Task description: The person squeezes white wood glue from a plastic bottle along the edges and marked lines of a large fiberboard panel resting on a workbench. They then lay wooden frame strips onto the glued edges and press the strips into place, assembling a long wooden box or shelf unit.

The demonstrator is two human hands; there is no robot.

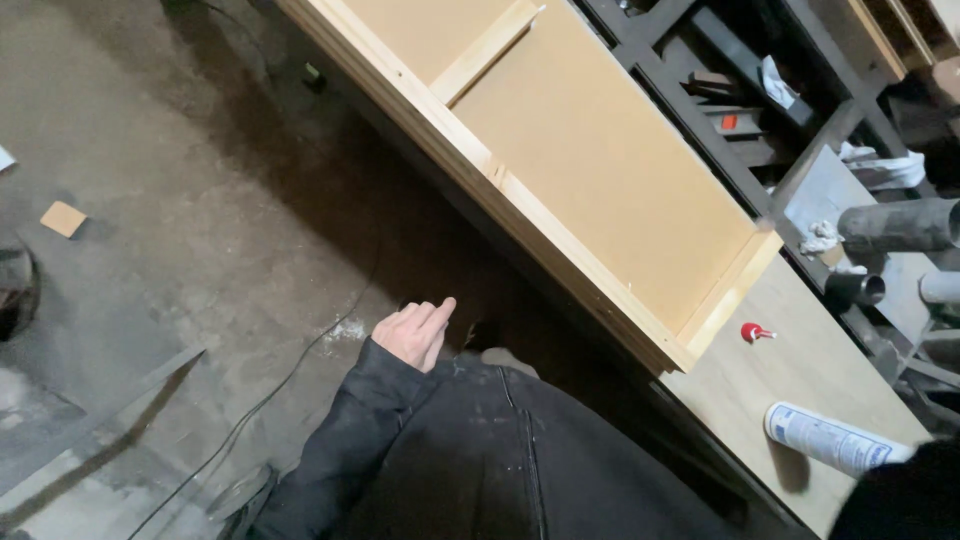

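My left hand (415, 332) hangs over the dark gap beside the workbench, in a black sleeve, fingers loosely extended and holding nothing. It is well left of the long pale wooden frame (545, 225) with a brown fibreboard panel (600, 150) that lies on the bench. A white tube with blue print (825, 438) lies on the bench top (790, 375) at the lower right. Its near end runs under my right dark sleeve (900, 495). My right hand itself is hidden. A small red cap (753, 332) lies just past the frame's end.
Grey metal pipes (900, 225) and white rags (885, 168) sit on dark shelving at the right. The concrete floor on the left carries a thin black cable (280, 392), a cardboard scrap (63, 218) and a flat metal strip (110, 425).
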